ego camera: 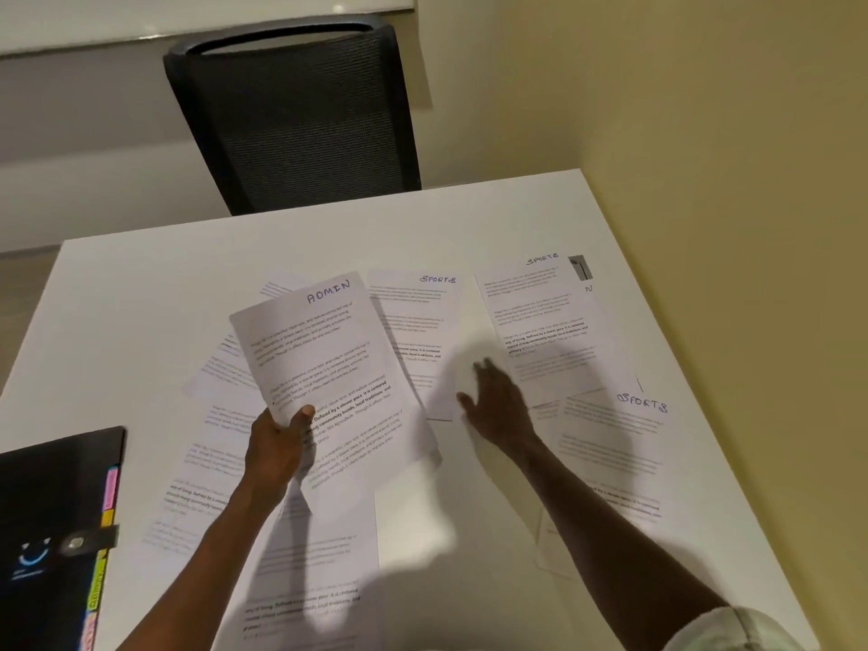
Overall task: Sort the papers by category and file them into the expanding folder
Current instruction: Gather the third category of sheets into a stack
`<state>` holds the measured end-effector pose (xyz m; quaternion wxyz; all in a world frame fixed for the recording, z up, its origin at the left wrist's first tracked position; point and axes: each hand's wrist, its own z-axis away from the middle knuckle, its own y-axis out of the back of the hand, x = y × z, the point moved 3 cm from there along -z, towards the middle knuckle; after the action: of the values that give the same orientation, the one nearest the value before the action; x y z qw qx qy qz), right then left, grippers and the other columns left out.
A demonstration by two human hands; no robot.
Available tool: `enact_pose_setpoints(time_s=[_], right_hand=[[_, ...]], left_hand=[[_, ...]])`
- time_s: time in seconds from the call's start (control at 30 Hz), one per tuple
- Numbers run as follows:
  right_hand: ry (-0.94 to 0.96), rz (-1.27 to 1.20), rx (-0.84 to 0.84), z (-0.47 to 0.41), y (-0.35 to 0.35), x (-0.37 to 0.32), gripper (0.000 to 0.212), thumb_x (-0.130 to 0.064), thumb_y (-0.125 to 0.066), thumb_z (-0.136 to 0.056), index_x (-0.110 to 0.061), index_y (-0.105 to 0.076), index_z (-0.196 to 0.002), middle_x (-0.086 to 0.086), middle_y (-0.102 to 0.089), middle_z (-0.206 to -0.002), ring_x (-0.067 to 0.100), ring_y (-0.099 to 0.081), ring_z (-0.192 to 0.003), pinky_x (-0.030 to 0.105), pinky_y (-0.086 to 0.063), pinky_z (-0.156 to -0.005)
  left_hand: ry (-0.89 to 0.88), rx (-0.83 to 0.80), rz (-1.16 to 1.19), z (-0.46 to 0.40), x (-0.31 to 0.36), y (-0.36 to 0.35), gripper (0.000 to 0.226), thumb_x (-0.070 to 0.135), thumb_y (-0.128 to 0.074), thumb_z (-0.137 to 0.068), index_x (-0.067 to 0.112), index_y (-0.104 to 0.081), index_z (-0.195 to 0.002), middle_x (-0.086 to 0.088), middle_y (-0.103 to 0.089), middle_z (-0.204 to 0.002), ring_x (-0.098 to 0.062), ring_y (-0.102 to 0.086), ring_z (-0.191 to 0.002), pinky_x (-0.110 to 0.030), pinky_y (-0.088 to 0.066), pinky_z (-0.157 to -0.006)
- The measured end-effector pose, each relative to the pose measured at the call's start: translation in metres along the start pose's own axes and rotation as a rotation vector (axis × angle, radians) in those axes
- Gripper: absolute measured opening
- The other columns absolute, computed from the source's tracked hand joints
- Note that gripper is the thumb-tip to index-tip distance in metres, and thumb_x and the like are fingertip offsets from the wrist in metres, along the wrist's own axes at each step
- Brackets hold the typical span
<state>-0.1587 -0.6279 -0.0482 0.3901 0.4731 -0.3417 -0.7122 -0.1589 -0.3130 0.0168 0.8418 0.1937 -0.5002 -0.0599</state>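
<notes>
Head view: an ADMIN sheet (pixel 324 368) is pinched mid-frame by the left hand (pixel 277 444); the right hand (pixel 498 401) is spread flat by the SPORTS sheets (pixel 413 335). Matching headings should be stacked before the shut folder (pixel 51 533), lower left, gets opened.

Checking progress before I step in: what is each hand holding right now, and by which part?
Left hand pinches the ADMIN sheet at its near edge. Right hand holds nothing.

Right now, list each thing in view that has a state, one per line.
Left hand: grips the ADMIN sheet, lifted off the table.
Right hand: open, fingers spread over a SPORTS sheet.
Expanding folder: closed, clasp fastened.
Loose papers: spread flat, overlapping.
</notes>
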Motion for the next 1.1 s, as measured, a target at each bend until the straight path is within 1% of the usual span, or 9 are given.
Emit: enact_pose_setpoints(time_s=[0.1, 0.23, 0.3, 0.37, 0.43, 0.6, 0.8, 0.93, 1.1], right_hand=[[-0.252, 0.103, -0.026, -0.002, 0.012, 0.039, 0.083, -0.054, -0.037, -0.098, 0.0, -0.01, -0.154, 0.018, -0.003, -0.162, 0.03, -0.004, -0.151, 0.047, -0.009, -0.122], [-0.058, 0.219, -0.202, 0.011, -0.006, 0.024, 0.083, -0.058, -0.029, -0.098, -0.001, -0.004, -0.154, 0.013, 0.006, -0.163, 0.026, 0.001, -0.151, 0.046, -0.005, -0.121], [0.007, 0.19, -0.249, 0.015, -0.014, 0.012, 0.079, -0.053, -0.033, -0.099, -0.001, -0.011, -0.154, 0.013, -0.001, -0.163, 0.027, -0.006, -0.151, 0.044, -0.015, -0.121], [0.073, 0.047, -0.267, 0.014, -0.013, 0.004, 0.063, -0.043, -0.043, -0.099, -0.003, -0.036, -0.146, 0.011, -0.031, -0.157, 0.03, -0.031, -0.143, 0.04, -0.032, -0.113], [0.068, -0.202, -0.162, 0.012, -0.001, 0.005, 0.04, -0.032, -0.053, -0.096, -0.007, -0.059, -0.127, 0.01, -0.059, -0.135, 0.028, -0.055, -0.125, 0.034, -0.043, -0.101], [-0.341, -0.222, 0.37, 0.004, 0.061, 0.08, 0.036, -0.012, -0.06, -0.091, 0.007, -0.054, -0.121, 0.025, -0.057, -0.122, 0.033, -0.053, -0.114, 0.031, -0.042, -0.097], [-0.777, -0.104, 0.267, -0.01, 0.087, 0.163, 0.077, -0.042, -0.073, -0.082, 0.008, -0.038, -0.129, 0.027, -0.038, -0.133, 0.039, -0.041, -0.121, 0.047, -0.047, -0.093], [-0.784, -0.012, 0.188, -0.017, 0.078, 0.176, 0.096, -0.061, -0.075, -0.071, 0.008, -0.043, -0.129, 0.026, -0.038, -0.133, 0.037, -0.04, -0.121, 0.046, -0.048, -0.092], [-0.741, 0.044, 0.22, -0.022, 0.07, 0.169, 0.096, -0.063, -0.074, -0.071, 0.01, -0.048, -0.128, 0.027, -0.036, -0.136, 0.038, -0.039, -0.123, 0.046, -0.049, -0.094]], left_hand=[[0.006, -0.029, 0.005, 0.006, 0.002, -0.012, 0.025, 0.028, -0.065, -0.094, 0.011, -0.063, -0.111, -0.013, -0.07, -0.093, -0.03, -0.066, -0.081, -0.051, -0.055, -0.081], [-0.024, -0.053, -0.007, 0.012, 0.014, -0.029, 0.021, 0.027, -0.063, -0.095, 0.009, -0.062, -0.106, -0.011, -0.068, -0.087, -0.028, -0.064, -0.074, -0.047, -0.055, -0.078], [-0.038, -0.074, -0.008, 0.013, 0.019, -0.035, 0.021, 0.028, -0.063, -0.095, 0.008, -0.062, -0.104, -0.011, -0.067, -0.081, -0.028, -0.063, -0.071, -0.048, -0.055, -0.074], [-0.054, -0.096, -0.003, 0.013, 0.022, -0.039, 0.017, 0.03, -0.064, -0.095, 0.014, -0.063, -0.1, -0.01, -0.066, -0.079, -0.028, -0.062, -0.07, -0.049, -0.055, -0.073], [-0.05, -0.083, -0.002, 0.015, 0.026, -0.04, 0.007, 0.029, -0.063, -0.095, 0.022, -0.061, -0.095, -0.009, -0.067, -0.083, -0.028, -0.064, -0.074, -0.047, -0.055, -0.075], [-0.044, -0.078, -0.022, 0.019, 0.027, -0.037, 0.012, 0.025, -0.063, -0.096, 0.014, -0.06, -0.101, -0.009, -0.067, -0.083, -0.026, -0.062, -0.07, -0.032, -0.051, -0.064], [-0.022, -0.081, -0.019, 0.015, 0.026, -0.041, 0.02, 0.027, -0.065, -0.094, 0.016, -0.061, -0.11, -0.007, -0.069, -0.091, -0.029, -0.065, -0.086, -0.044, -0.054, -0.081], [-0.027, -0.114, 0.003, 0.019, 0.035, -0.053, 0.012, 0.023, -0.062, -0.097, 0.017, -0.058, -0.107, -0.002, -0.064, -0.083, -0.024, -0.062, -0.075, -0.029, -0.054, -0.06], [-0.032, -0.138, -0.012, 0.015, 0.044, -0.07, 0.02, 0.025, -0.062, -0.096, 0.02, -0.06, -0.115, 0.0, -0.069, -0.097, -0.022, -0.066, -0.091, -0.037, -0.052, -0.08]])
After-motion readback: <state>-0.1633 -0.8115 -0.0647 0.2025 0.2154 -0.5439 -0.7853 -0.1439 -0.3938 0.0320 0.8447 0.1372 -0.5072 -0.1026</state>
